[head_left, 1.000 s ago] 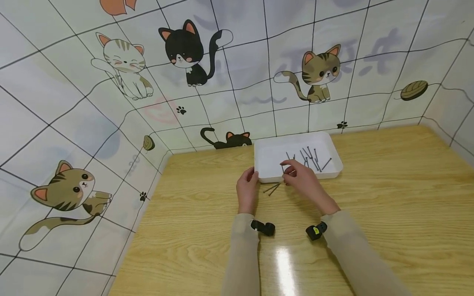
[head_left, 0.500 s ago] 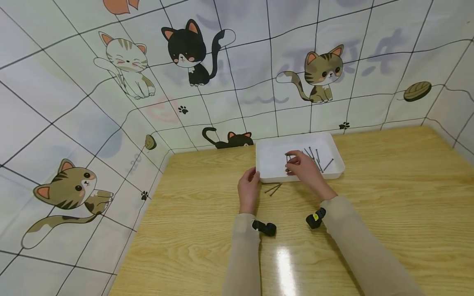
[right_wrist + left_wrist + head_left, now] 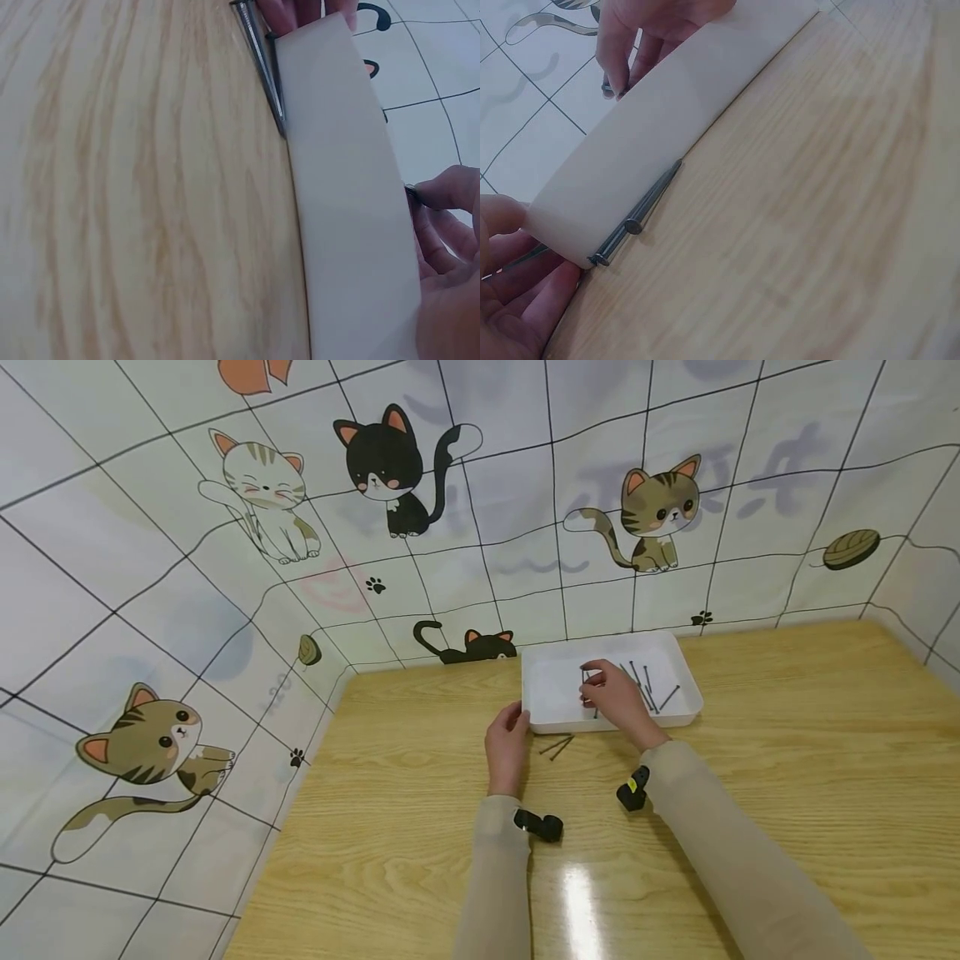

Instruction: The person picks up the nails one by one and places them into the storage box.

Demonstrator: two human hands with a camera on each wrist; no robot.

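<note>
A shallow white tray [image 3: 550,677] stands on the table against the wall, with several dark nails [image 3: 649,685] lying in its right half. My left hand [image 3: 506,747] holds the tray's near left corner, thumb and fingers about it in the left wrist view. Over the inside of the tray, my right hand [image 3: 617,695] pinches a nail [image 3: 582,675] between thumb and fingers, upright in the head view. In the right wrist view only the head of that nail [image 3: 411,191] shows above the tray wall. Beside the tray's front wall, loose nails [image 3: 557,747] lie on the table.
The wood-grain table [image 3: 390,818] runs up to a wall covering [image 3: 517,527] printed with cats and grid lines, behind and at the left. A black camera [image 3: 549,827] sits on the left wrist, another black camera [image 3: 632,793] on the right.
My right hand has moved from the tray's front rim inward over the tray, still pinching a nail. The left hand stays at the corner. The head view has shifted slightly.
</note>
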